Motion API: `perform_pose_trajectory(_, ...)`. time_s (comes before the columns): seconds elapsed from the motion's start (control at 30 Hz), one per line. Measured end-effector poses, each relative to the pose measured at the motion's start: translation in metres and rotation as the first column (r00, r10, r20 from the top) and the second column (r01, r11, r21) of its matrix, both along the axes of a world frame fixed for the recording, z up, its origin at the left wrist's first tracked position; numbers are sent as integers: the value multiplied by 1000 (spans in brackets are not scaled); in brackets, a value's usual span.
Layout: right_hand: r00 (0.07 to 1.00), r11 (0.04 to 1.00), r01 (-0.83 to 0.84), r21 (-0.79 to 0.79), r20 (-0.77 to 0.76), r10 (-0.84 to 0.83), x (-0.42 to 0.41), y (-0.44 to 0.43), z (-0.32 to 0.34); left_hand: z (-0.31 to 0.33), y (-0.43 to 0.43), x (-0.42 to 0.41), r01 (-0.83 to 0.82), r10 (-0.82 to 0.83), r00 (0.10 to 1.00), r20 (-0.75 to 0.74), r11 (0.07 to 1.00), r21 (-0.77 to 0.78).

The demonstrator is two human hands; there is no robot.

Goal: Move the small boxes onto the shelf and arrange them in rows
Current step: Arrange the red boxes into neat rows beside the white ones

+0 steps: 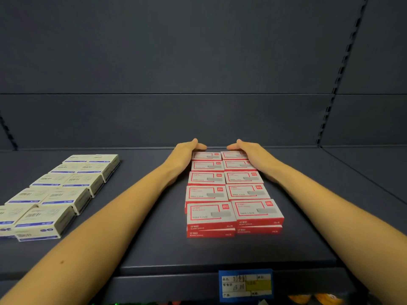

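On the dark shelf, far to my left, cream boxes with blue stripes are sitting in two columns. I am counting five rows, ten tops in all, and the nearest left one is running off the edge. At the front a second layer is showing beneath them, though I cannot tell how far back it is going. My left hand is lying flat against the left side of the red boxes, fingers stretched out and bending round the far corner. Those red boxes are standing mid-shelf in two columns of five rows, ten tops, stacked two high at the front; any lower layer farther back is lying hidden. My right hand is mirroring the left, pressing with fingers extended on the block's right side, and the fingertips of both are nearly meeting behind the back row. Below the shelf lip a blue price tag is hanging, its handwriting too blurred to read. Farther right, two orange shapes are being cut off by the bottom edge.
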State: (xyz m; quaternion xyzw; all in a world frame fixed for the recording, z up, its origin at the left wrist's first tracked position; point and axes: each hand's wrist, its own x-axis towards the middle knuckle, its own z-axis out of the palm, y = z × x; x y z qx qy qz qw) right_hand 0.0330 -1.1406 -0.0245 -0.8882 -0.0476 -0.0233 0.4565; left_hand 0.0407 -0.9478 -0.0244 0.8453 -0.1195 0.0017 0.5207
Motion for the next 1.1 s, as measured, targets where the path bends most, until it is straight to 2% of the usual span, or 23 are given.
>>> perform_pose_trajectory(0.4,999,999,-26,45,-32,28,-2,0,-2,-5,2,7,68,-69,997,29,997,42)
perform_pose_trajectory(0.77,1000,1000,-16,-6,-17,16,-17,4,1,-6,2,0,84,-85,996,5,994,73)
perform_pose_trajectory(0.87,999,1000,-23,15,-21,24,-23,4,2,-5,2,-3,85,-85,996,-12,995,42)
perform_pose_trajectory(0.93,1000,998,-4,69,-27,6,-26,4,1,-5,-2,-6,41,-42,998,-36,999,-25)
perform_pose_trajectory(1.0,997,975,60,215,-57,-49,-30,4,0,-9,-1,-12,-24,13,996,-90,991,-130)
perform_pose_trajectory(1.1,987,880,144,453,-129,-95,-40,2,-3,-13,4,-28,-43,-2,985,-174,966,-254)
